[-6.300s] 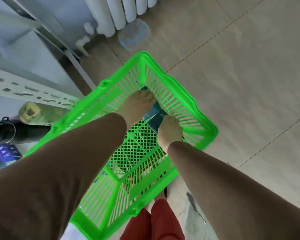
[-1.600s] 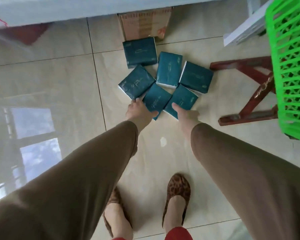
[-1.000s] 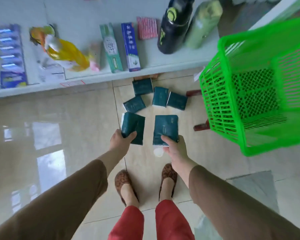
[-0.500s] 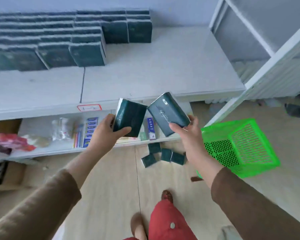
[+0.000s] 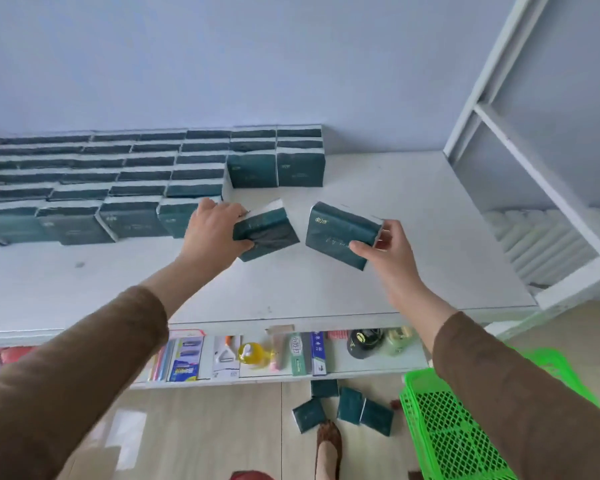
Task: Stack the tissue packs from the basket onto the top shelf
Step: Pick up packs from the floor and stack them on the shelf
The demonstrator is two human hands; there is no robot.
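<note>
My left hand (image 5: 212, 230) grips a dark green tissue pack (image 5: 269, 233) over the white top shelf (image 5: 361, 282), just right of the front row of stacked packs (image 5: 132, 220). My right hand (image 5: 387, 251) pinches a second dark green pack (image 5: 340, 233) beside it, tilted. Rows of the same packs (image 5: 84, 174) fill the shelf's left and back, ending at two upright stacks (image 5: 276, 169). Several more packs (image 5: 349, 405) lie on the floor below. The green basket (image 5: 444, 427) stands at the lower right.
A lower shelf (image 5: 371, 367) carries toothpaste boxes (image 5: 307, 351), a yellow bottle (image 5: 253, 353) and two dark and green bottles (image 5: 378, 341). A white shelf frame (image 5: 520, 147) rises at the right. My foot (image 5: 329, 441) is on the tiled floor.
Both hands have risen from below the shelf edge to above the top shelf, carrying one pack each. The view has tilted upward toward the wall.
</note>
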